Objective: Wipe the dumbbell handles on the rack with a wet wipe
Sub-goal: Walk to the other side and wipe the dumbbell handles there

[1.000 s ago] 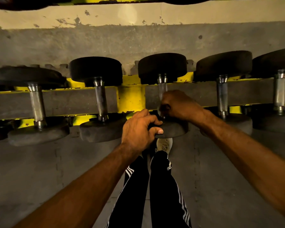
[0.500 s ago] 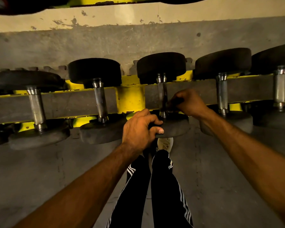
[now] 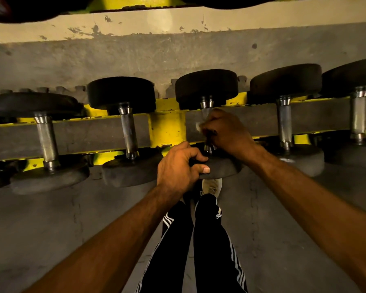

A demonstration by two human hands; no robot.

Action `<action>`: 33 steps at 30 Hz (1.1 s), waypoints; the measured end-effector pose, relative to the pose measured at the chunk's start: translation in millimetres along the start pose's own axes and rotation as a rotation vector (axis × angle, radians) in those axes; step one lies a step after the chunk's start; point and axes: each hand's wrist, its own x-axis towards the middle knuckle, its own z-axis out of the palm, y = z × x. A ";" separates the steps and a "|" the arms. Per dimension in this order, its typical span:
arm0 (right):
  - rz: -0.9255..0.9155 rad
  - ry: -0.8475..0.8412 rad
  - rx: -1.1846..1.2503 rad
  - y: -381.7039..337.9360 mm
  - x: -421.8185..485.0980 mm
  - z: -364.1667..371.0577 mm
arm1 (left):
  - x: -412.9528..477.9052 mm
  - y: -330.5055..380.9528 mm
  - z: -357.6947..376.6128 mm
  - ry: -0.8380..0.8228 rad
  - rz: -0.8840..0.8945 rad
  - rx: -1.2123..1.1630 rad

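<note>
Gripping the heavy dumbbell head [image 3: 220, 169], the left hand [image 3: 178, 169] steadies it. The right hand [image 3: 227, 132] curls a limp wet wipe [image 3: 199, 126] round the stiff handle [image 3: 206, 109].

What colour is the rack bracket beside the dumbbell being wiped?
Yellow; the bracket shows best in head view.

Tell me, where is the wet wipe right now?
Head view, just right of centre: the wet wipe peeks from the right hand, which grips the middle dumbbell's handle.

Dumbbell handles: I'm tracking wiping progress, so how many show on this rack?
5: far-left handle, second handle, middle handle under the right hand, fourth handle, far-right handle. Others may lie beyond the frame edges.
</note>
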 end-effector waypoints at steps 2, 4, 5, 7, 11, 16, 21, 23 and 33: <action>0.027 0.096 -0.108 -2.8 14.6 -0.1 | -0.1 1.3 0.8 0.005 -0.004 0.007; -0.038 0.119 -0.265 -1.0 17.3 0.7 | 0.0 1.2 1.2 0.011 -0.003 0.000; -0.090 0.041 -0.311 -1.2 13.2 0.9 | -0.2 1.1 1.6 0.013 -0.002 -0.003; -0.204 -0.195 -0.319 0.1 0.2 -0.9 | -1.7 1.0 2.7 0.016 -0.004 -0.010; -0.182 -0.222 -0.337 11.4 11.3 -4.5 | -3.1 -0.3 3.8 0.030 0.029 -0.028; 0.060 0.043 -0.334 -11.8 21.5 1.3 | -9.0 -1.6 6.8 0.075 0.039 -0.024; -0.187 -0.300 -0.385 -18.0 11.2 -6.2 | -7.0 -4.4 5.4 0.093 0.067 -0.028; -0.092 -0.149 -0.301 -10.4 16.7 -11.2 | -9.1 -4.8 5.5 0.098 0.060 -0.029; 0.447 0.036 0.374 5.9 -21.0 3.6 | -6.3 -9.4 2.3 0.085 0.053 -0.050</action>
